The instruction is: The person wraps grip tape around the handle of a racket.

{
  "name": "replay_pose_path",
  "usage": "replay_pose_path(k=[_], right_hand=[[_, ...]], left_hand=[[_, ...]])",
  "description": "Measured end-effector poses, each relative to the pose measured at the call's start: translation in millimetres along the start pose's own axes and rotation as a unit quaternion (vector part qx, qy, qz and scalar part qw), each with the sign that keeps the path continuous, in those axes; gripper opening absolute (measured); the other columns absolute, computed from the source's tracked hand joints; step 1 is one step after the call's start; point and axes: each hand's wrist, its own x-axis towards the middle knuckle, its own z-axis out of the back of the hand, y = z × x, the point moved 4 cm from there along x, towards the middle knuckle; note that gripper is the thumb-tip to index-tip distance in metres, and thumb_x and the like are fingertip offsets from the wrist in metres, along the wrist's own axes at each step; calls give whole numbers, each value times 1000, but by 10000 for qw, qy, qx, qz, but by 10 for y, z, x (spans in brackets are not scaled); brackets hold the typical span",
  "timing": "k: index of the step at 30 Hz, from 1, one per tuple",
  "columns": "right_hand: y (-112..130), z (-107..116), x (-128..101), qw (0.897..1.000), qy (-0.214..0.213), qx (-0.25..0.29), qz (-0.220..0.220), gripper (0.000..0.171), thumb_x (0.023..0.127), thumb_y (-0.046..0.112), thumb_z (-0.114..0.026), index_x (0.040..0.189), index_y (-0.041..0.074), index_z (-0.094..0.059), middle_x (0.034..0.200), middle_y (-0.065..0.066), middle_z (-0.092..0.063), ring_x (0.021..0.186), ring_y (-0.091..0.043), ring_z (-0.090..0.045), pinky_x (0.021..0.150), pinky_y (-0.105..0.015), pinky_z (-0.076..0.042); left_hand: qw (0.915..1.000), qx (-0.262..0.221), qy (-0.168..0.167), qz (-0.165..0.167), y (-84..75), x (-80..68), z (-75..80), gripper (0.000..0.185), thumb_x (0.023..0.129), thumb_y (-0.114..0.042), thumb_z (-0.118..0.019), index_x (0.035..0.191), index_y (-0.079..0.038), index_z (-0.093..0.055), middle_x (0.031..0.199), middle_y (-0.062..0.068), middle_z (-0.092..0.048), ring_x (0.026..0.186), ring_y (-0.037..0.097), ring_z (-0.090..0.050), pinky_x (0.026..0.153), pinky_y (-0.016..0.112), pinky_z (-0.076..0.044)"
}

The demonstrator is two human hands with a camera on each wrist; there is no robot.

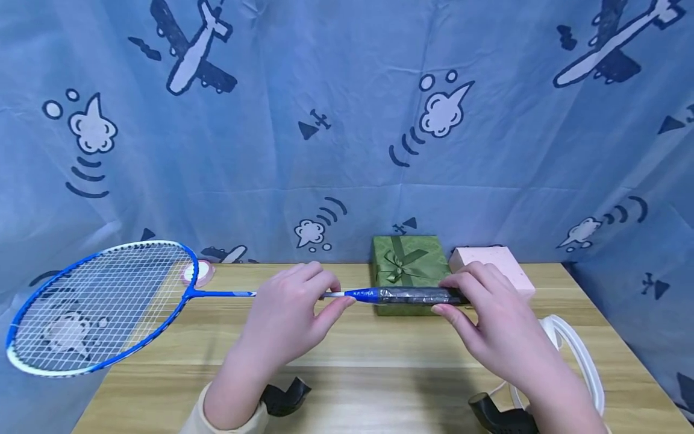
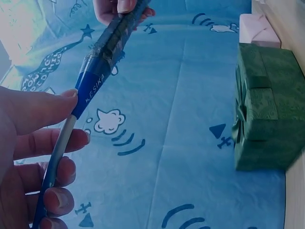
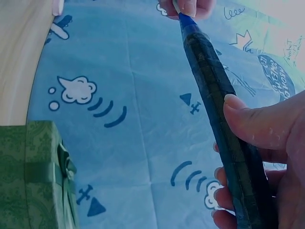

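Badminton racket [image 1: 228, 293], blue-framed with white strings, hung level above the wooden table [image 1: 368, 355], its head out past the table's edge at nine o'clock and its dark wrapped handle pointing toward three o'clock. Behind everything, at twelve o'clock, hung a blue cloth backdrop [image 1: 347, 120] printed with aeroplanes and puffs of cloud. The table itself spread pale and grained beneath both forearms.

A green gift box [image 1: 406, 265] tied with a green ribbon bow sat at the table's far edge, just behind the racket's handle. At two o'clock from it lay a pink box [image 1: 496, 265], just beside the green one. A white coiled band [image 1: 580, 355] rested on the table at four o'clock, near the right wrist. A small roll of pink tape [image 1: 196, 272] sat at ten o'clock, beside the racket's throat.

The left hand [image 1: 295, 313] pinched the thin shaft between thumb and curled fingers, just where the blue cone met the metal. The right hand [image 1: 488, 316] gripped the dark handle's butt end, thumb on one side and fingers curled round the other.
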Motion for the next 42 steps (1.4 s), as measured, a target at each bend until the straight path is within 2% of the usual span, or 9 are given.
replay_pose_path(k=[7, 14, 17, 21, 24, 29, 36, 38, 42], right_hand=[[4, -3, -11, 10000, 44, 36, -55, 30, 84, 20, -83, 108, 12, -68, 100, 6, -60, 93, -13, -55, 79, -28, -38], [-11, -7, -9, 9998, 97, 148, -80, 31, 83, 17, -85, 109, 13, -68, 102, 7, -62, 96, -14, -56, 81, -29, -41], [-7, -31, 3, 9995, 192, 166, -173, 34, 80, 16, -88, 108, 15, -69, 101, 9, -61, 95, -12, -55, 78, -30, -44], [16, -74, 22, 9983, 445, 302, -208, 33, 82, 18, -87, 110, 19, -69, 102, 11, -59, 94, -8, -54, 77, -34, -49], [21, -74, 15, 9966, 628, 493, -198, 32, 85, 18, -85, 113, 21, -70, 106, 14, -61, 97, -7, -58, 81, -34, -52], [-16, -31, -34, 9948, 747, 672, -183, 37, 86, 13, -84, 119, 21, -69, 113, 14, -65, 105, -7, -62, 87, -28, -51], [-107, -20, -163, 9936, 836, 715, -273, 41, 88, 13, -82, 126, 18, -66, 119, 11, -66, 108, -9, -62, 91, -23, -47], [-154, -24, -210, 9931, 875, 674, -401, 48, 88, 14, -82, 132, 16, -63, 121, 9, -65, 110, -11, -63, 92, -23, -47], [-272, -41, -303, 9907, 929, 669, -742, 73, 86, 15, -85, 149, 14, -48, 126, 3, -62, 115, -18, -62, 96, -26, -45]], left_hand=[[9998, -28, -145, -154, -40, 10, -68, 24, 89, -41, -80, 87, -20, -69, 84, -11, -66, 72, 7, -62, 61, 26, -50], [9946, 270, -835, -547, -66, 15, -187, 44, 85, -55, -79, 74, -18, -58, 71, -10, -60, 54, 8, -52, 47, 21, -37], [9936, 264, -957, -529, -49, 4, -190, 46, 83, -56, -80, 72, -19, -54, 68, -11, -58, 51, 7, -47, 44, 19, -31], [9940, 202, -991, -407, -10, -46, -155, 50, 79, -54, -85, 68, -21, -49, 63, -13, -50, 47, 4, -37, 43, 17, -19], [9944, 187, -972, -371, 9, -74, -127, 52, 77, -54, -86, 66, -21, -47, 60, -14, -45, 45, 3, -32, 43, 17, -15], [9952, 156, -891, -378, 12, -65, -104, 53, 76, -56, -86, 66, -20, -49, 58, -13, -43, 46, 2, -29, 44, 17, -14], [9937, 119, -969, -545, -19, -28, -88, 53, 71, -53, -91, 66, -20, -50, 57, -13, -46, 47, -1, -28, 44, 15, -15], [9938, 102, -949, -569, -25, -21, -88, 53, 72, -53, -90, 65, -20, -50, 57, -13, -46, 47, -1, -28, 44, 15, -15], [9945, 84, -878, -569, -23, -15, -91, 53, 73, -53, -89, 65, -19, -50, 56, -13, -45, 46, -1, -29, 44, 15, -15]])
